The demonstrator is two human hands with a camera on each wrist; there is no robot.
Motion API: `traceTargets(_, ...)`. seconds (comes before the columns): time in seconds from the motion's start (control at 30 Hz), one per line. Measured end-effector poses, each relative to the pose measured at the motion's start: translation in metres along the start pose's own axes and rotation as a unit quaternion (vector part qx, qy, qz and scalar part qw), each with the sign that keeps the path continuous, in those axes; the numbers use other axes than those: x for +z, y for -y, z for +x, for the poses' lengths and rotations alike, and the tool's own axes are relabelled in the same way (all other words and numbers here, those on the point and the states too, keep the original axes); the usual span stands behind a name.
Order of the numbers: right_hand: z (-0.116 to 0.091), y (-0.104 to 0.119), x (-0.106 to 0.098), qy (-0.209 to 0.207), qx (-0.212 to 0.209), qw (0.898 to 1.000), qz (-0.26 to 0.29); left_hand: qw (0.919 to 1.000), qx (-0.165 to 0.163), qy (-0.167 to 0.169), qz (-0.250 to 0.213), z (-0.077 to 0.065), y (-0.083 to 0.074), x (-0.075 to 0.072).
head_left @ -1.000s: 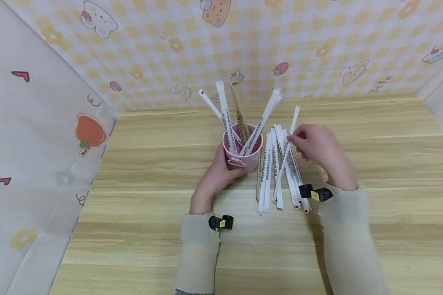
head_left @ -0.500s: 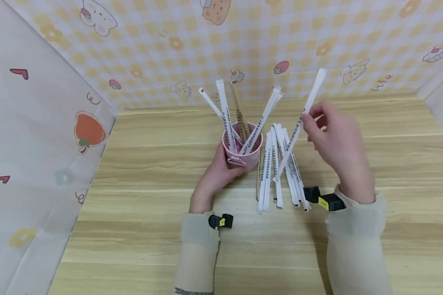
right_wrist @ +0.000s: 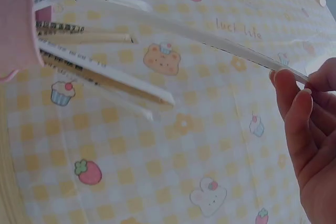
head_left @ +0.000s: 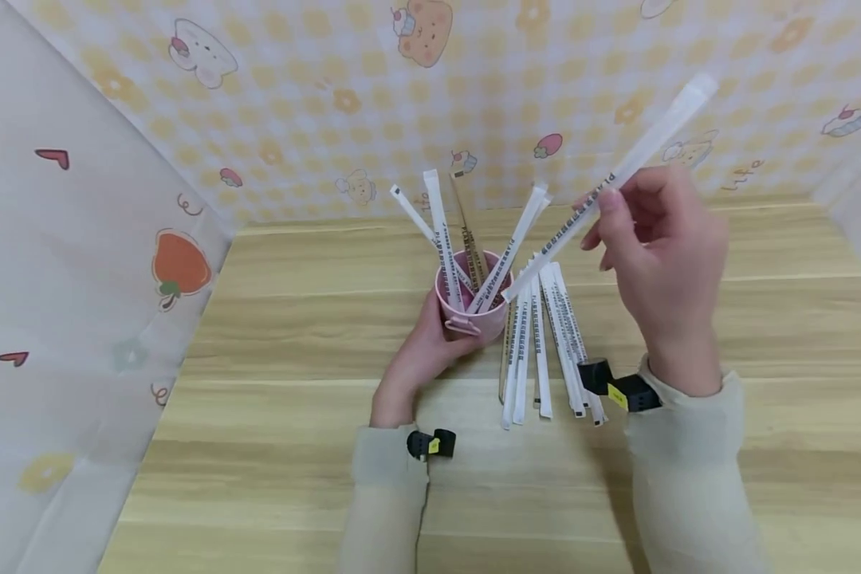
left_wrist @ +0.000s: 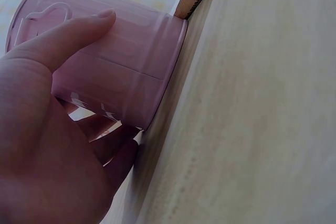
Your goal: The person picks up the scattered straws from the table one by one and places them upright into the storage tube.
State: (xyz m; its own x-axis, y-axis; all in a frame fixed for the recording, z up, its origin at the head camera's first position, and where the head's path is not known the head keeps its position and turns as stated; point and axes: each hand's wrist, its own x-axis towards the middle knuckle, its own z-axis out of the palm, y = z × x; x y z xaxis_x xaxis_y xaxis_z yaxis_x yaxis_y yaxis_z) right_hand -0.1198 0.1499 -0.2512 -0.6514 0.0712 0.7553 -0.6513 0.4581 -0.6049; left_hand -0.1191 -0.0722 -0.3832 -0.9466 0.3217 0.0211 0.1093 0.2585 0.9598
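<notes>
My left hand (head_left: 423, 347) holds a small pink bucket (head_left: 489, 322) that stands on the table. In the left wrist view the thumb lies along the bucket wall (left_wrist: 113, 53) and the other fingers curl under its far side. Several paper-wrapped straws (head_left: 441, 231) lean out of the bucket, white ones and a brown one. To the right, my right hand (head_left: 670, 251) pinches a white wrapped straw (head_left: 656, 139) between thumb and fingers, raised and slanting. Its lower end overlaps the bucket's right rim in the head view. The right wrist view shows this straw (right_wrist: 210, 38) reaching toward the bucket's mouth.
Beside the bucket, a loose row of wrapped straws (head_left: 543, 367) lies on the wooden table (head_left: 280, 383), mostly white with some brown. A checked, cartoon-printed backdrop (head_left: 294, 104) rises behind the table, and a pale printed wall (head_left: 64, 279) stands at the left.
My right hand has lifted the white wrapped straw up off the row, and the straw's lower end has swung left to the bucket's rim. The left hand keeps its hold on the bucket.
</notes>
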Motion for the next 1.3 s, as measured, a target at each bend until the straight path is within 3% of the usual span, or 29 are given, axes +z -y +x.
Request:
traceTargets(0.4,0.009,-0.011,0.045,0.102,-0.074,0.991,-0.041,0.9999,0.003,-0.009,0.014,-0.003,-0.004,0.0)
traceTargets(0.83,-0.004,-0.023,0.077,0.16,-0.047,0.982,-0.09,0.9998,0.01,-0.014,0.01,-0.001,-0.002,0.0)
traceTargets(1.03,-0.014,-0.028,0.085,0.175,-0.042,0.978,-0.105,0.9996,-0.014,-0.01,0.021,-0.004,-0.005,0.001)
traceTargets(1.3,-0.02,-0.033,0.093,0.2,-0.027,0.969,-0.145,0.9997,-0.001,-0.011,0.023,-0.003,-0.003,-0.001)
